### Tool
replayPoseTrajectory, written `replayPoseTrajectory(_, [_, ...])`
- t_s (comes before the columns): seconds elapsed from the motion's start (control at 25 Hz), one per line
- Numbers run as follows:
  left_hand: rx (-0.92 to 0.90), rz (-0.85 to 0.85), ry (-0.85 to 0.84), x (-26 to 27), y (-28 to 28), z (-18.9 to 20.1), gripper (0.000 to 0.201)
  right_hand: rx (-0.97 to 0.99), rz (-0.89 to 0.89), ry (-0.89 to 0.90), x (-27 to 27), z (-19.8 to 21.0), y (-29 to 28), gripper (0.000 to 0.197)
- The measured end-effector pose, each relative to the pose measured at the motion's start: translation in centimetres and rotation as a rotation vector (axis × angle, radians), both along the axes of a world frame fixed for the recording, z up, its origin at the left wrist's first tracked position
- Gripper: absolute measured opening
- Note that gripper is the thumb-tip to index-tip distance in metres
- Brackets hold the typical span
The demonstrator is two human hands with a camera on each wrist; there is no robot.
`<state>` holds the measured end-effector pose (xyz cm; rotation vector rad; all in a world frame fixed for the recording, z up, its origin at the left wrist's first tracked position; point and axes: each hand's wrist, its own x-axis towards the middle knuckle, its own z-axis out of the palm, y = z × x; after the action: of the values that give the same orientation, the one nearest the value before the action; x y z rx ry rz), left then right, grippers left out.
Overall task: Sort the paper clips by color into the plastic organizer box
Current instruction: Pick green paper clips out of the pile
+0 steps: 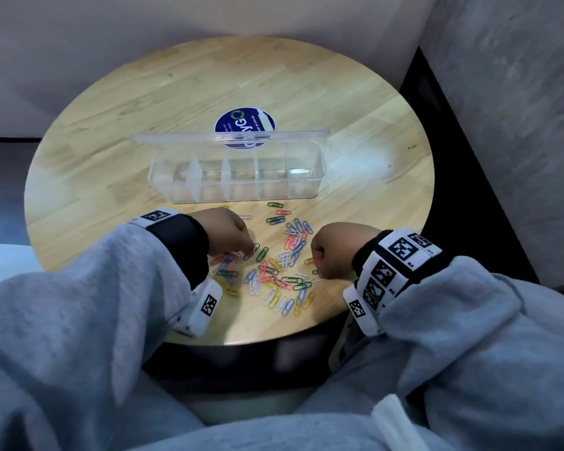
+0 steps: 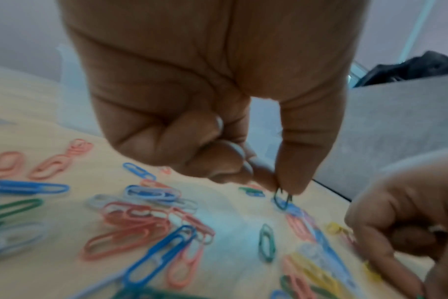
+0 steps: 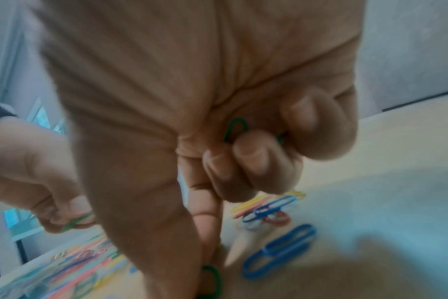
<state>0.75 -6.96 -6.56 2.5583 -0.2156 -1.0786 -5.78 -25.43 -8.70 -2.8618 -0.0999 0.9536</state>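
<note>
Loose paper clips (image 1: 282, 265) in several colors lie scattered on the near half of the round table. Behind them stands the clear plastic organizer box (image 1: 238, 172), lid open, its compartments empty. My left hand (image 1: 249, 252) hovers over the left of the pile. Its thumb and forefinger pinch a dark green clip (image 2: 283, 199), which hangs just above the wood. My right hand (image 1: 318, 273) is at the pile's right edge. Its curled fingers keep a green clip (image 3: 237, 129) against the palm, while thumb and forefinger (image 3: 210, 263) pinch another green clip (image 3: 214, 281) at the tabletop.
The wooden table (image 1: 118, 151) carries a round blue sticker (image 1: 245, 122) behind the box. A pale wall runs at the back and a dark gap (image 1: 453, 164) drops off on the right. My grey sleeves (image 1: 79, 304) cover the table's near edge.
</note>
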Motion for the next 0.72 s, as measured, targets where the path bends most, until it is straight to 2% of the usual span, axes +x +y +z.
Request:
replayPoseTrajectory(0.08, [-0.174,0.15,0.07,0.2,0.1,0.3,0.024,0.104,-0.091,0.013,0.2,0.1,-0.7,0.011])
replayPoseTrajectory(0.16, [-0.34,0.276,0.127,0.3,0.1,0.8,0.027,0.32,-0.238,0.029,0.5,0.7,-1.6,0.014])
replayPoseTrajectory(0.28, [-0.495,0.36,0.159,0.3,-0.2,1.5,0.031,0.578,-0.354,0.039,0.9,1.6,-2.2,0.022])
replayPoseTrajectory(0.44, [-0.618,0.433,0.226,0.2,-0.6,2.2,0.025,0.78,-0.501,0.047,1.1,1.8,-2.5,0.028])
replayPoseTrajectory(0.64, [-0.671,0.516,0.324,0.4,-0.6,2.7,0.033,1.126,-0.766,0.02,1.6,2.3,-2.6,0.025])
replayPoseTrajectory(0.72, [-0.691,0.55,0.348,0.6,-0.6,2.9,0.033,1.201,-0.82,0.042,1.9,2.5,-2.6,0.025])
